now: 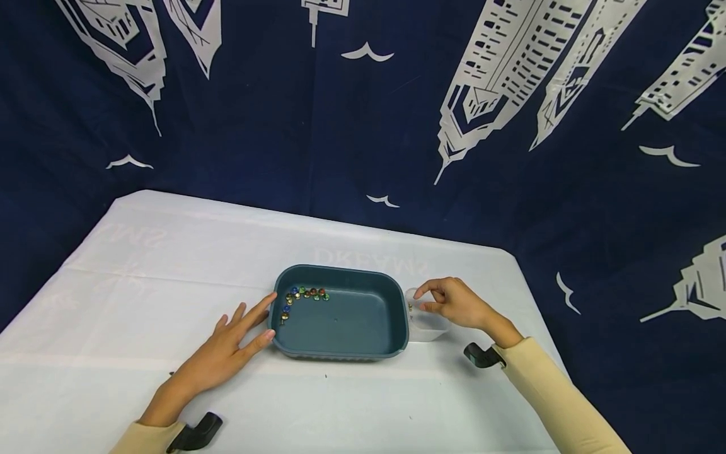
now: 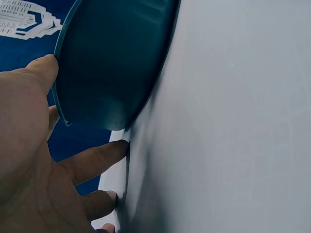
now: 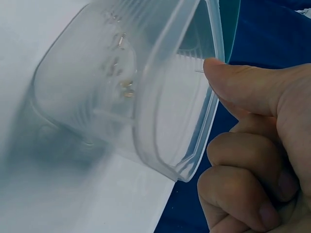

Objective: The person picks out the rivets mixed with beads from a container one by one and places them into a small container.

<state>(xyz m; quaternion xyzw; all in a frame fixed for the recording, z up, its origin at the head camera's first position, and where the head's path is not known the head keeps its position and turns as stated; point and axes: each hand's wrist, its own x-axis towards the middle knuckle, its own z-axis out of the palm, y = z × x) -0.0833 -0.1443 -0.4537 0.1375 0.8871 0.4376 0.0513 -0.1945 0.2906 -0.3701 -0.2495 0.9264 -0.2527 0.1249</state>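
A dark teal plastic basin (image 1: 346, 331) sits mid-table in the head view. Inside it, several small shiny coloured pieces (image 1: 314, 292) line the upper left corner. My left hand (image 1: 221, 350) rests against the basin's left end, thumb and fingertips at the rim, fingers spread. Against the basin's right side is a clear plastic container (image 1: 429, 335), where several tiny gold pieces (image 3: 127, 89) lie. Over this container my right hand (image 1: 454, 304) pinches a thin metal pin (image 3: 199, 71) between thumb and index finger, the other fingers curled. The rest of the pin is hidden by the thumb.
A white cloth (image 1: 113, 315) covers the table. Behind it hangs a dark blue curtain (image 1: 255, 139) with white building prints. Black wrist devices (image 1: 198, 433) are worn at both sleeves.
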